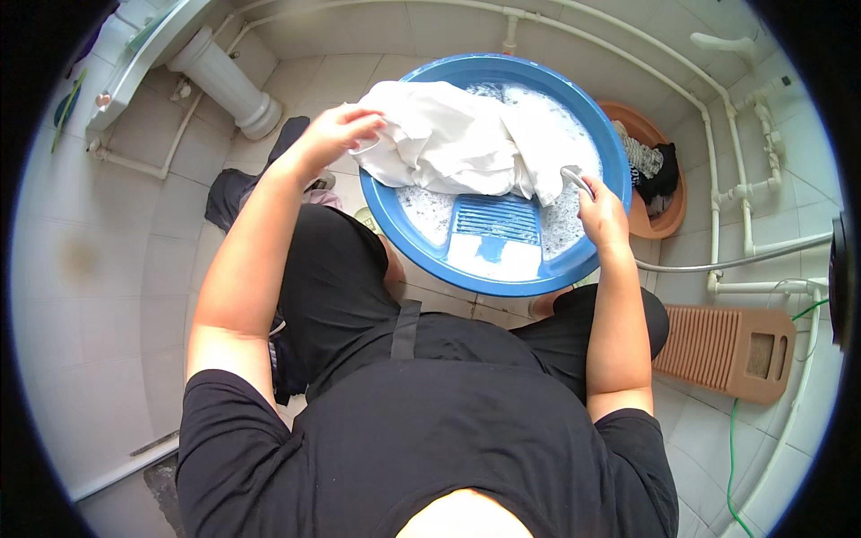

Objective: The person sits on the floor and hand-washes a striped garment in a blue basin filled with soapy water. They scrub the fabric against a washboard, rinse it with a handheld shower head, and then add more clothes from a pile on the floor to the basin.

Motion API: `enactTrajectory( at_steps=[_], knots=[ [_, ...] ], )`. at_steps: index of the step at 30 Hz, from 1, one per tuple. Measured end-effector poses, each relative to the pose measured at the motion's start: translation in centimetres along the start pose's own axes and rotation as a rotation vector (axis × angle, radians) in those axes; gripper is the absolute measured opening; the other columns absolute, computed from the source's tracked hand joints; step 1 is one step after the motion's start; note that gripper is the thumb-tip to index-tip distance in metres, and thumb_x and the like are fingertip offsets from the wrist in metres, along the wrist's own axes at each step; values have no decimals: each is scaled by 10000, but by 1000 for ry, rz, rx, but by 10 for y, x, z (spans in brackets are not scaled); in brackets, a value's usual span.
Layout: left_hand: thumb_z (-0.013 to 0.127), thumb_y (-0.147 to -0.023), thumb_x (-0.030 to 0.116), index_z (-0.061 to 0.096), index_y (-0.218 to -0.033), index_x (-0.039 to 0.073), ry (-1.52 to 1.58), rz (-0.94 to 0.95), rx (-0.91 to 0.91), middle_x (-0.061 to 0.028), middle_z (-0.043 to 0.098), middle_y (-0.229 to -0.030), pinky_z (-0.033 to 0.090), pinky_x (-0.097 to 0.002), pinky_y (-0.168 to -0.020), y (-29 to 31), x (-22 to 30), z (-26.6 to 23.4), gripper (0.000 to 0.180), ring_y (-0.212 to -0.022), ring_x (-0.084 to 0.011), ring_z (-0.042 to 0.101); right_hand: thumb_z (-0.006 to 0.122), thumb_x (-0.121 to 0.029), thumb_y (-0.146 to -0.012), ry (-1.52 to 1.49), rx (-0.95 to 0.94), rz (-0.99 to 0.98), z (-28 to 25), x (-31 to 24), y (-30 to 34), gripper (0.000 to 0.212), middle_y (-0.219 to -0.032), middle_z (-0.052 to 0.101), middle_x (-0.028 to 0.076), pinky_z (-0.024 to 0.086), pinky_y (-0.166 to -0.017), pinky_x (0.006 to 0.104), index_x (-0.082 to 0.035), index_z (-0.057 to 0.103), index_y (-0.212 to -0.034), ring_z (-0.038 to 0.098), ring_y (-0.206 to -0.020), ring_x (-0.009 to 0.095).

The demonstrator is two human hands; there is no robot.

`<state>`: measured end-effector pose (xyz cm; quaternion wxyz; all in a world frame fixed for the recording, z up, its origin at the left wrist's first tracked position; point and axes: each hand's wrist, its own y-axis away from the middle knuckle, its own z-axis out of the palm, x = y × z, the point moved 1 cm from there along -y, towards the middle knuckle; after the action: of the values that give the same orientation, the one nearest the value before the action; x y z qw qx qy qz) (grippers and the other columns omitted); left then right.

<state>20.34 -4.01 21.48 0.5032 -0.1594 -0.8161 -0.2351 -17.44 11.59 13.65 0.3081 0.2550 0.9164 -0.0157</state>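
A big piece of white cloth (448,134) is bunched over the far left part of a round blue washbasin (381,220) full of sudsy water. My left hand (336,134) is at the basin's left rim, its fingers closed on the cloth's left edge. At the right side my right hand (603,215) is closed on a narrow, greyish, shaded end that seems to belong to the same cloth. Below the cloth, the basin's built-in ribbed washboard (496,220) shows, its lower part under white suds (493,258).
An orange-brown basin (674,202) with dark and patterned clothes stands behind on the right. A brown washboard (717,350) lies right of my knee, below a metal hose (744,266). Dark clothes (235,193) lie on the left. White pipes (713,179) line the walls.
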Motion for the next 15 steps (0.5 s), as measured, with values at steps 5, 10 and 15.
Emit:
enactTrajectory(
  at_steps=[5, 10, 15],
  knots=[
    [508, -912, 242, 568, -1104, 77, 314, 20, 512, -44, 626, -1064, 437, -262, -797, 50, -65, -66, 259, -953, -121, 581, 490, -229, -825, 61, 83, -41, 6, -10, 6, 370, -1052, 614, 156, 443, -837, 367, -155, 559, -1181, 580, -977, 313],
    [492, -905, 264, 584, -1044, 106, 412, -240, 835, -12, 638, -977, 428, -239, -688, 138, -204, -102, 230, -829, -85, 566, 483, -215, -836, 12, 124, -58, 14, -11, 5, 387, -877, 642, 162, 467, -702, 340, -96, 544, -1199, 621, -718, 244],
    [544, -847, 288, 604, -929, 117, 357, -656, 914, 36, 553, -733, 373, -227, -487, 225, -325, -59, 199, -607, -73, 471, 482, -199, -848, 94, 127, -112, 21, 7, 3, 398, -725, 622, 119, 459, -600, 312, -55, 525, -1217, 586, -580, 183]
  ],
)
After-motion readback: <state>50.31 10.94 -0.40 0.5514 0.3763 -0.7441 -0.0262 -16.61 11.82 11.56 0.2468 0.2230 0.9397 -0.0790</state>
